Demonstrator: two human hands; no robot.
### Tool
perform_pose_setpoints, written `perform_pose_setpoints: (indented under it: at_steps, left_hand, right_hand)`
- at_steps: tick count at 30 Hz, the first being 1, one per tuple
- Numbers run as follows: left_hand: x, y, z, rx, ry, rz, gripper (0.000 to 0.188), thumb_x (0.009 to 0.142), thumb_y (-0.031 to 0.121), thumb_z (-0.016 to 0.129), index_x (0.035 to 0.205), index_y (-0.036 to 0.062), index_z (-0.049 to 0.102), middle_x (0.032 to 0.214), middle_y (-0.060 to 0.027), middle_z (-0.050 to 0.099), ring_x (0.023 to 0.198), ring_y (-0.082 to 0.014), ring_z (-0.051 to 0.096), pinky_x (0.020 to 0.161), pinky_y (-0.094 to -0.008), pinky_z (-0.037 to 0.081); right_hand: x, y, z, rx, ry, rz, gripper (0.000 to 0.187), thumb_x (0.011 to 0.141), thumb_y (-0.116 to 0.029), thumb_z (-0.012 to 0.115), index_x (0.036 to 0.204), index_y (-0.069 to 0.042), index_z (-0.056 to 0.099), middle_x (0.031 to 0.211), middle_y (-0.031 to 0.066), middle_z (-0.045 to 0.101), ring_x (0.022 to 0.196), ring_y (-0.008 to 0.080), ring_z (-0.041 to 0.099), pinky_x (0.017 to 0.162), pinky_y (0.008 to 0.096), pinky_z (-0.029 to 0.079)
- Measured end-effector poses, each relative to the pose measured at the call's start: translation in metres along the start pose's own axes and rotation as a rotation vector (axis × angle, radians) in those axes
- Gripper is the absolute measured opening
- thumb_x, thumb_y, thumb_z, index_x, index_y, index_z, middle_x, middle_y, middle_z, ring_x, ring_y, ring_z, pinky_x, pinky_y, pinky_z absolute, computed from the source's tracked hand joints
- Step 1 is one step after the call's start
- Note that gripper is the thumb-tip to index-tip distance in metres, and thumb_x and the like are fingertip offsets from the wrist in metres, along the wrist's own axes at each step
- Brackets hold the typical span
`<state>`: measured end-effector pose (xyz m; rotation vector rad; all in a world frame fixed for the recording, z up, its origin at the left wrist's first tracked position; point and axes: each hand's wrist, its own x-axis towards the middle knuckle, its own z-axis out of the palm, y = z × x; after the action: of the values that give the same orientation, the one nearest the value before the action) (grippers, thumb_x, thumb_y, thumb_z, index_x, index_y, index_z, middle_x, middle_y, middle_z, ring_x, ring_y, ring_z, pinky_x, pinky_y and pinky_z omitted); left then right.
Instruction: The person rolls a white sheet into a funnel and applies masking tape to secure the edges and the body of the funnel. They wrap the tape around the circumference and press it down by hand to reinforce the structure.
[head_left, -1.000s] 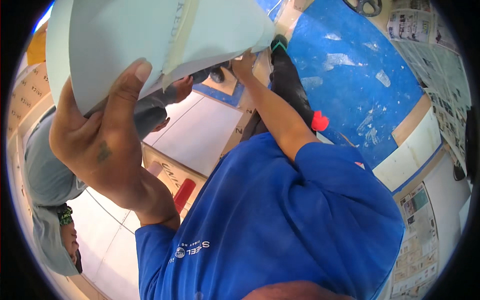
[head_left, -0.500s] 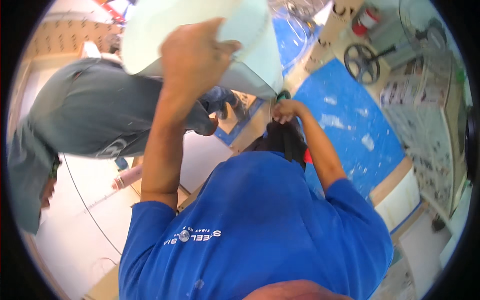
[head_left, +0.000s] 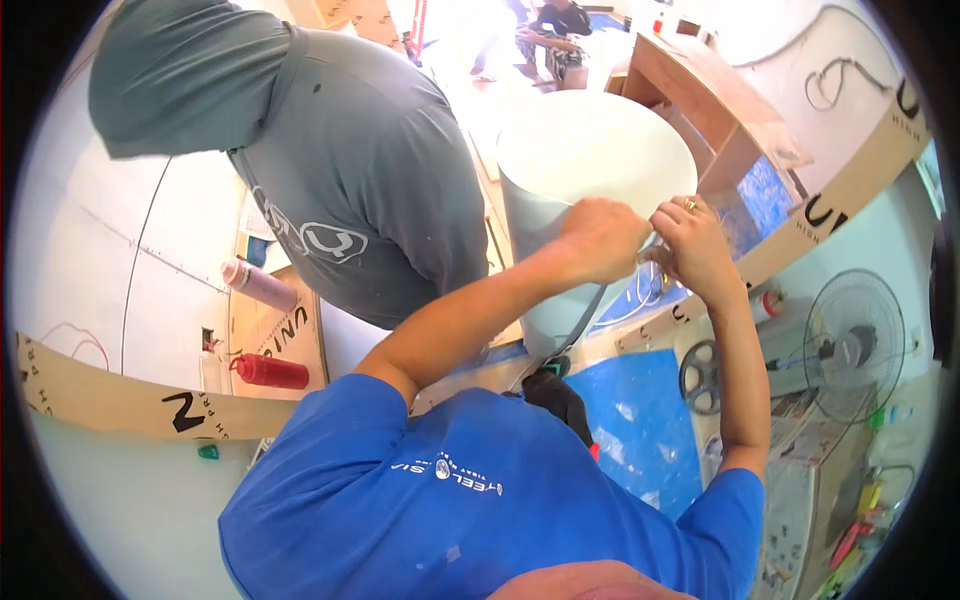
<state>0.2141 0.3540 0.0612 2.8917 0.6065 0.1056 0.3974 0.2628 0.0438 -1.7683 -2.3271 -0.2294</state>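
In the head view, the only one we are watching, both hands are working at the near rim of a big white sheet [head_left: 590,140], which is standing upright and curling round into a wide, open-topped tube. We are seeing the left hand [head_left: 605,238] closing its fingers over that near edge, knuckles up, with no gap showing. Just to its right, the right hand [head_left: 697,245] is bending its fingers against the same rim, a ring [head_left: 690,204] showing on one of them; its fingertips are hiding, so we cannot tell how tightly they are closing or what they are pinching. The tube is standing beyond the blue shirt [head_left: 480,510], and a person in a grey shirt [head_left: 390,150] is leaning in close on its left. On the near left, a red bottle [head_left: 275,371] is lying near a pink cylinder [head_left: 260,284]. Over on the right, a fan [head_left: 855,345] is standing beyond the blue floor covering [head_left: 645,415], while a wooden cabinet [head_left: 690,75] is filling the far right.
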Motion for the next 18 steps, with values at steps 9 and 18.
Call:
perform_pose_setpoints:
  at_steps: [9, 18]
  left_hand:
    - [-0.020, -0.018, 0.011, -0.104, 0.171, 0.042, 0.012, 0.078, 0.017, 0.073, 0.081, 0.0065, 0.077, 0.083, -0.0183, 0.075, 0.080, -0.0366, 0.074, 0.071, -0.0487, 0.058]
    - [-0.001, -0.009, 0.037, -0.171, 0.348, 0.028, 0.018, 0.076, 0.020, 0.067, 0.077, 0.0052, 0.077, 0.078, -0.0189, 0.074, 0.076, -0.0340, 0.074, 0.070, -0.0467, 0.056]
  right_hand:
    - [0.030, -0.016, 0.002, 0.040, -0.038, 0.047, 0.035, 0.070, -0.027, 0.085, 0.097, -0.009, 0.070, 0.082, 0.0180, 0.069, 0.085, 0.0384, 0.065, 0.074, 0.0498, 0.048]
    - [0.018, -0.008, 0.002, 0.118, 0.041, 0.079, 0.021, 0.068, -0.006, 0.077, 0.085, -0.007, 0.065, 0.074, 0.0135, 0.066, 0.072, 0.0375, 0.061, 0.071, 0.0443, 0.044]
